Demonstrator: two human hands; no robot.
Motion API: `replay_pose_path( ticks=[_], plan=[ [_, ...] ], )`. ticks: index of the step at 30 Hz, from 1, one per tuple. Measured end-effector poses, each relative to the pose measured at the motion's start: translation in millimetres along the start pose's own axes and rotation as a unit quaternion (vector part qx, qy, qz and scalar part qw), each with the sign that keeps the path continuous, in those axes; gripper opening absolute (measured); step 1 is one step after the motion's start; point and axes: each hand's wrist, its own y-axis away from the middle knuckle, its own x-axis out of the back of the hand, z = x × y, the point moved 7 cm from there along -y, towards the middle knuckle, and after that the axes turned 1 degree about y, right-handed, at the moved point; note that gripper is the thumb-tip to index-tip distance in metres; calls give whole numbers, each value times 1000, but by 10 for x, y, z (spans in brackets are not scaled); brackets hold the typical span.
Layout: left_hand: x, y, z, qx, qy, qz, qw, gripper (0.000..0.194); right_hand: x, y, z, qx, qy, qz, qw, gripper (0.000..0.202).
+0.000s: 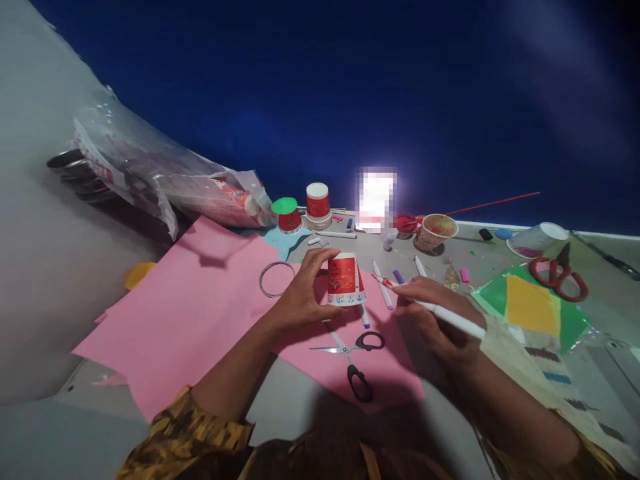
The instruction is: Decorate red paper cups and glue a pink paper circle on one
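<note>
A red paper cup (346,280) stands upside down on a big pink sheet of paper (200,320). It has a white band at its wide bottom edge and a gold pattern on the red part. The pattern is too small and blurry to read as words.

The left hand (305,297) is curled around the left side of the cup, with fingers on top and the thumb low down, so it holds the cup in place. The right hand (433,313) is closed around a white marker (440,312). The marker's tip points left, close to the right side of the cup.

Just in front of the cup, a pair of black-handled scissors (355,357) lies open on the pink paper. A thin ring (277,279) lies on the paper to the left of the left hand. Some marker pens (383,283) lie loose between the cup and the right hand.

Farther back, two more red cups (318,203) stand near the table's far edge; one wears a green lid (285,205). To their right sits a brown paper bowl (436,232). Another cup (537,240) lies on its side far to the right. Red-handled scissors (557,275) rest on a green and yellow sheet (530,307) there. On the left lies a clear plastic bag (150,173) with things inside; any print on it is too blurry to read.
</note>
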Motion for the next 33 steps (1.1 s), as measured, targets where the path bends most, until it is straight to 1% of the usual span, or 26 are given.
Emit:
replay_pose_path(
  ticks=[3,6,8,13,22,28,33],
  plan=[
    [11,6,67,-25,-41,18,999,88,-82,-19,-187,39,10,-26,999,26],
    [-3,11,100,-42,-55,22,997,87,-180,-21,-239,47,42,-33,997,25],
    [-23,14,102,-48,-58,18,997,88,-216,-20,-242,53,62,-29,996,23],
    [-70,20,104,-64,-73,10,995,89,-248,-26,-228,66,87,-49,993,23],
    [-94,27,118,-79,-70,6,994,89,-296,29,-168,61,91,-64,992,18],
    [-101,25,120,-75,-62,7,995,86,-243,2,-172,40,81,-51,995,18],
    [-69,20,109,-58,-48,11,997,86,-134,-50,-188,17,81,-8,997,21]
  ],
)
